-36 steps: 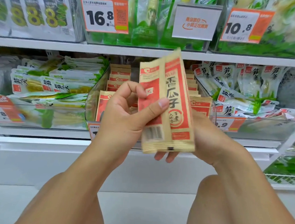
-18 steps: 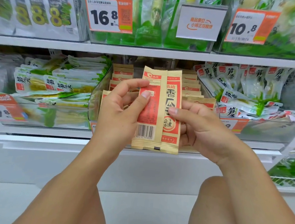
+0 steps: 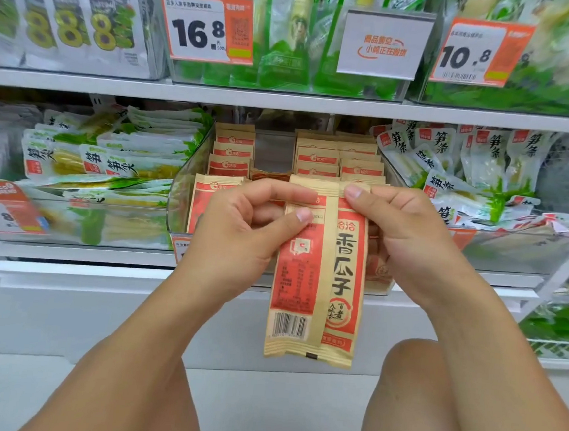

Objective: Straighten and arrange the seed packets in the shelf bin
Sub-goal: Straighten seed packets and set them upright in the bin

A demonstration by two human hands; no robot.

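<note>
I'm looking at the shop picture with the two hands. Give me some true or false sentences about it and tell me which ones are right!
1. Both hands hold the seed packets near their top edge. True: the left hand and right hand pinch them there.
2. The held packets lie flat inside the bin. False: they hang upright in front of the clear bin.
3. A barcode shows on the left held packet. True.
4. The price tag on the upper shelf reads 20.5. False: it reads 16.8.
5. More packets of the same kind stand in rows in the bin. True.
6. The left hand is empty. False: it pinches a packet.
</note>
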